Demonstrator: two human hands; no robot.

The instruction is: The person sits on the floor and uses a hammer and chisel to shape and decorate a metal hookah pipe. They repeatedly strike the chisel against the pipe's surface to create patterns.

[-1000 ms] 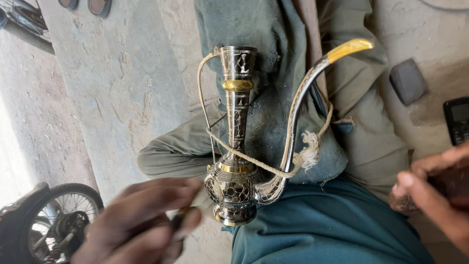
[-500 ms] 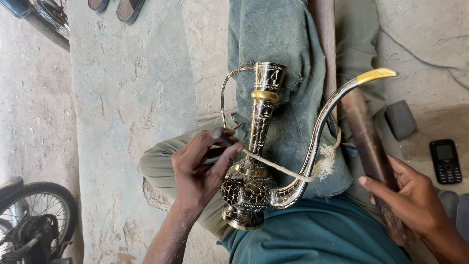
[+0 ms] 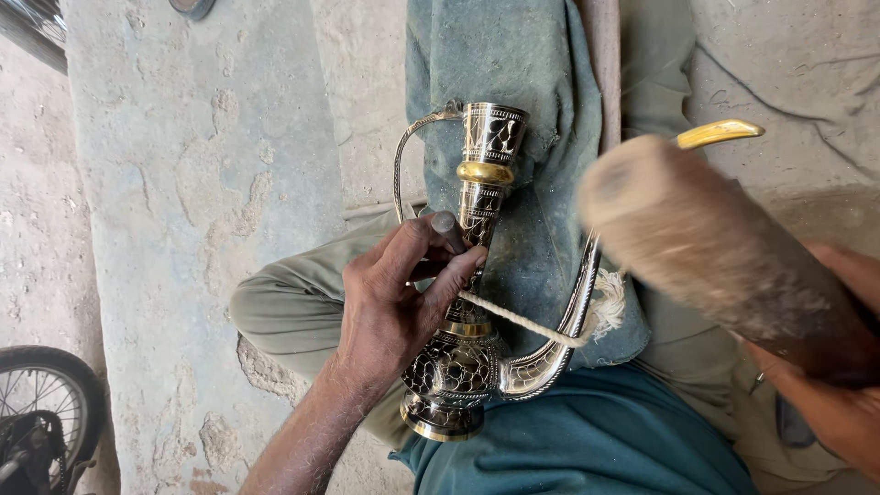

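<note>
An ornate metal ewer [image 3: 477, 275] with dark engraved patterns, brass bands, a thin handle and a long curved spout with a yellow tip [image 3: 717, 134] lies across my lap. A white cord [image 3: 522, 322] is tied from its neck to the spout. My left hand [image 3: 394, 293] grips the ewer's neck, with a small dark tool [image 3: 449, 229] pinched between its fingers against the metal. My right hand [image 3: 839, 385] holds a thick wooden mallet [image 3: 715, 247], raised and blurred, above the spout.
A grey-blue cloth [image 3: 522, 73] lies under the ewer over a wooden bar [image 3: 600, 55]. Rough concrete floor [image 3: 202, 183] spreads to the left. A bicycle wheel [image 3: 41, 412] shows at the bottom left corner. My teal shirt [image 3: 587, 440] fills the bottom.
My right hand, which was open by the wooden bar, has picked up the mallet and swung it over the spout. My left hand has closed tighter on the ewer's neck.
</note>
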